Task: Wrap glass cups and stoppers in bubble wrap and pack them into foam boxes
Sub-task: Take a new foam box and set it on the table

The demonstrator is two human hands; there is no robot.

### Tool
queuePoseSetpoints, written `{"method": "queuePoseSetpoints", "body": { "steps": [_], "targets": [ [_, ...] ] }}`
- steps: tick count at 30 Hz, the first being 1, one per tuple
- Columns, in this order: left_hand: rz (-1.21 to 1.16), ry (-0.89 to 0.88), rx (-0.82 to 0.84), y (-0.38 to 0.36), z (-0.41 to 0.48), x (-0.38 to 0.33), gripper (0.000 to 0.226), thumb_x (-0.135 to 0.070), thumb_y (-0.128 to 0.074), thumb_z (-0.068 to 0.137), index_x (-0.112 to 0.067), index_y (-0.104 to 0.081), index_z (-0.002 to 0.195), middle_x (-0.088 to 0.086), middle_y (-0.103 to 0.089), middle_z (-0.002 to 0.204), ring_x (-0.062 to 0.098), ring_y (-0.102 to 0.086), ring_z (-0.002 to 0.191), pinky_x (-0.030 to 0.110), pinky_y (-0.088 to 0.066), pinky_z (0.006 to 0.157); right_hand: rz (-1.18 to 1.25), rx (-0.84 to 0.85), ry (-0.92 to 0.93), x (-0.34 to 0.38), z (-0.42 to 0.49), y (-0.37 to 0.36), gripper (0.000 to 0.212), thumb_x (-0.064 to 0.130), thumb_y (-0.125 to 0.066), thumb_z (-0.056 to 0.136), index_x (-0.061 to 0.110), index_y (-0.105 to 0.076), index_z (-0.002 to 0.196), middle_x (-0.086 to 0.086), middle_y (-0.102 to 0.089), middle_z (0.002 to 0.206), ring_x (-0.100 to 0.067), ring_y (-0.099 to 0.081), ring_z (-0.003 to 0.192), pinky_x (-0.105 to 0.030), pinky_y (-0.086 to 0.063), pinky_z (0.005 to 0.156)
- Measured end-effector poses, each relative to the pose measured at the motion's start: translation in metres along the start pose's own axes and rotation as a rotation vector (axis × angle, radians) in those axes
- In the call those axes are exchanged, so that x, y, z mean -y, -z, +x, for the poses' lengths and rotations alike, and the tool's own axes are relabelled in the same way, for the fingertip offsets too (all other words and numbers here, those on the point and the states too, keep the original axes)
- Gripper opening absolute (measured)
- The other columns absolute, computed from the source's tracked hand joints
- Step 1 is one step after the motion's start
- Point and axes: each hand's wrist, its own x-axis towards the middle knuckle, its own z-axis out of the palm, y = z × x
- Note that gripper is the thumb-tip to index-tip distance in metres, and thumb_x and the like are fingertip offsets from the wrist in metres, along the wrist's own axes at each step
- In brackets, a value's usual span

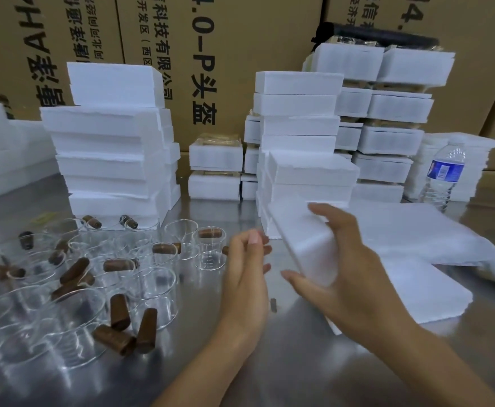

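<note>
A single wide-angle camera worn on the person's head looked forward and down across the steel table [299,362] — near enough that both forearms entered from the bottom edge. The left hand [247,283] and the right hand [357,283], gripping a foam piece [305,245], filled the centre. Farther off, the view faced foam stacks [114,148] and cardboard cartons [240,39] — upright lines leaning at the frame's edges.
</note>
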Motion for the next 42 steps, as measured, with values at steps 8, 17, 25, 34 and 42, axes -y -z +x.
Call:
{"method": "queuePoseSetpoints", "body": {
  "steps": [8,17,25,34,42],
  "targets": [
    [0.101,-0.255,-0.365,0.022,0.014,-0.020,0.015,-0.023,-0.047,0.090,-0.022,-0.054,0.076,-0.018,-0.056,0.064,0.003,-0.050,0.063,0.020,-0.042,0.063,-0.290,0.059,0.245,0.008,-0.006,-0.042,0.086,0.040,-0.086,0.055,0.023,-0.039,0.125,0.006,-0.071,0.094,-0.013,-0.068,0.074,-0.020,-0.047,0.061],
    [0.005,-0.142,-0.382,0.029,0.020,-0.019,0.033,-0.004,-0.042,0.094,-0.020,-0.054,0.067,-0.013,-0.051,0.053,0.004,-0.045,0.052,0.023,-0.039,0.054,-0.176,0.541,0.177,0.013,-0.009,-0.059,0.048,0.057,-0.054,0.082,0.040,-0.039,0.124,0.013,-0.056,0.115,-0.009,-0.050,0.104,-0.030,-0.040,0.081],
    [-0.011,-0.111,-0.389,0.031,0.021,-0.018,0.035,-0.005,-0.042,0.094,-0.022,-0.054,0.066,-0.012,-0.050,0.053,0.007,-0.045,0.053,0.026,-0.038,0.057,-0.127,0.296,-0.221,-0.008,0.046,-0.075,0.034,0.043,-0.056,0.089,0.029,-0.052,0.119,0.015,-0.056,0.109,-0.009,-0.049,0.106,-0.025,-0.039,0.080],
    [-0.015,-0.039,-0.405,0.035,0.021,-0.015,0.029,-0.005,-0.041,0.094,-0.017,-0.055,0.072,-0.012,-0.049,0.049,0.003,-0.044,0.048,0.025,-0.038,0.056,-0.165,0.529,-0.376,-0.022,0.072,-0.111,0.025,0.037,-0.057,0.087,0.016,-0.068,0.094,-0.003,-0.070,0.090,-0.023,-0.063,0.085,-0.031,-0.050,0.075],
    [0.015,-0.039,-0.401,0.035,0.020,-0.019,0.028,-0.007,-0.042,0.094,-0.017,-0.054,0.071,-0.011,-0.046,0.051,0.004,-0.040,0.049,0.024,-0.034,0.055,-0.103,0.266,-0.362,-0.029,0.075,-0.098,0.023,0.030,-0.044,0.098,0.021,-0.061,0.085,0.001,-0.066,0.086,-0.022,-0.060,0.079,-0.030,-0.045,0.066]
  ]
}}
